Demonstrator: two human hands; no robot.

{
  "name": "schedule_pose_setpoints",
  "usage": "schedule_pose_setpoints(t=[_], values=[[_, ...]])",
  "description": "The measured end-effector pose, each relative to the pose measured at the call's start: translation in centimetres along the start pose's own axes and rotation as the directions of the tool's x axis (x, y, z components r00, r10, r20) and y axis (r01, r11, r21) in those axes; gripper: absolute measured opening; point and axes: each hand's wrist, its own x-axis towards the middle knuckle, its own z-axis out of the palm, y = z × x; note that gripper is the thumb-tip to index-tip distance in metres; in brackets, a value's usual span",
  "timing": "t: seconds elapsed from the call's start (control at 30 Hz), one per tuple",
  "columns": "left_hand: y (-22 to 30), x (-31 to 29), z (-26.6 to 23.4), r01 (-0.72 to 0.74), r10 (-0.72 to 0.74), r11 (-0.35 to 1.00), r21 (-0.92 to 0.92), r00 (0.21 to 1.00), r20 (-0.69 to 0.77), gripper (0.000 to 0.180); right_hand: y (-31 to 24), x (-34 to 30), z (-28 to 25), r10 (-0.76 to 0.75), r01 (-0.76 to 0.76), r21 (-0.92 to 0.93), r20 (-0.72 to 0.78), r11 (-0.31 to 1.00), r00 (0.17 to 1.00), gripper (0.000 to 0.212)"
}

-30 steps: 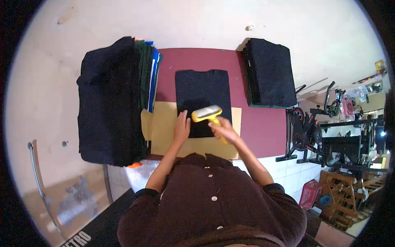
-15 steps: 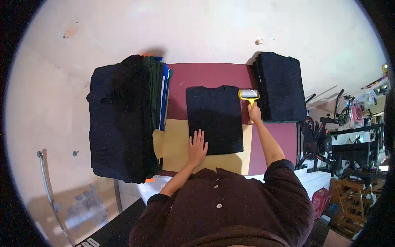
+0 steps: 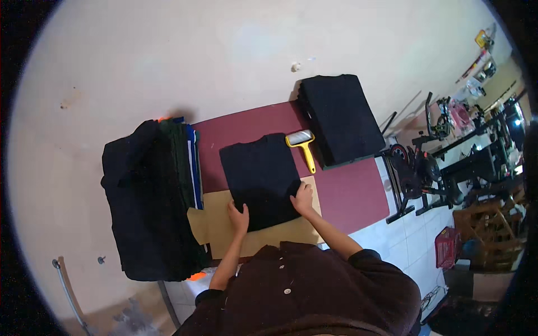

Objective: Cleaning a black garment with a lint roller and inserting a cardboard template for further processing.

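Observation:
A folded black shirt lies flat in front of me, its neckline toward the wall and its lower part over a tan board. My left hand grips its left edge near the bottom, thumb on top. At the right edge my right hand holds the cloth in the same way; the fingertips under the shirt are hidden. Just beyond that hand rests a lint roller with a yellow handle, its roller head beside the shirt's upper right corner.
On the left rises a tall stack of folded dark clothes. A lower pile of folded black clothes stands at the back right of the maroon table. An exercise bike is on the floor to the right, with a red basket nearby.
My right hand has let go of the lint roller, now lying on the table, and taken the shirt's right edge. My left hand has gone from lying flat to gripping the left edge. The view has tilted.

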Motion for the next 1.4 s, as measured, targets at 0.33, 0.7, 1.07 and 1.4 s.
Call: schedule_pose_setpoints(t=[0.33, 0.7, 1.07, 1.4], values=[[-1.7, 5.8, -0.3, 0.565, -0.279, 0.706, -0.427, 0.776, 0.566, 0.038, 3.2, 4.2, -0.4, -0.222, 0.045, 0.53, 0.276, 0.847, 0.935, 0.044], [5.7, 4.1, -6.5, 0.544, -0.089, 0.668, -0.508, 0.736, 0.671, 0.06, 0.0, 3.0, -5.8, -0.324, -0.367, 0.811, 0.535, 0.454, 0.78, 0.045], [25.9, -4.0, -20.8, 0.443, -0.217, 0.631, -0.637, 0.889, 0.404, 0.032, -4.7, 1.5, -26.4, -0.401, -0.649, 0.749, 0.638, 0.129, 0.657, 0.03], [40.2, 2.4, -4.6, 0.322, 0.234, 0.547, -0.773, 0.828, 0.51, 0.025, 4.5, 16.1, -43.6, -0.414, -0.285, 0.941, 0.338, 0.185, 0.846, 0.021]])
